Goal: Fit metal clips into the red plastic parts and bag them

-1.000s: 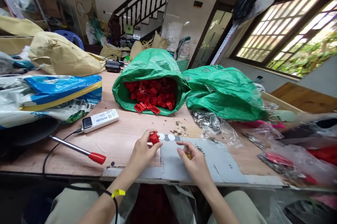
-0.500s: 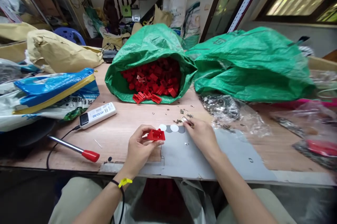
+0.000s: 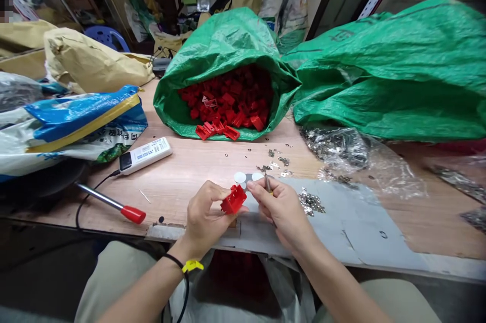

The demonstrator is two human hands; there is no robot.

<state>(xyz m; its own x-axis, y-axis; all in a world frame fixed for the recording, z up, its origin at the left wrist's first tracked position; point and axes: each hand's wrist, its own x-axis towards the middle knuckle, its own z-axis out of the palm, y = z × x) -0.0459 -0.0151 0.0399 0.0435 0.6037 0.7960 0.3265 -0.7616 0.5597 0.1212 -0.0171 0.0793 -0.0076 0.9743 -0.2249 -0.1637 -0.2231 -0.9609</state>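
My left hand [image 3: 208,209] grips a red plastic housing [image 3: 233,199], its hollow side tipped up toward my right hand. My right hand [image 3: 281,206] is closed just right of the housing, holding a slim metal tool with a yellowish part [image 3: 268,184]; its exact kind is unclear. The thumb and forefinger tips are pinched near the housing, and anything tiny between them is too small to make out. Beside the right wrist lies a pile of small metal pieces [image 3: 312,202]. More loose metal pieces [image 3: 279,158] are scattered beyond the hands.
A green sack [image 3: 228,44] spills red housings [image 3: 231,105]; another green sack [image 3: 387,70] lies right. Clear bags [image 3: 341,153] hold metal pieces. At left are a white device [image 3: 146,155] with a cable, a red-tipped metal lever [image 3: 131,213] and a blue-white bag [image 3: 76,120]. A grey sheet [image 3: 364,221] covers the front.
My right hand has come back from the scattered metal pieces to beside the red housing. The housing is now turned with its hollow tilted toward that hand. The camera view has shifted.
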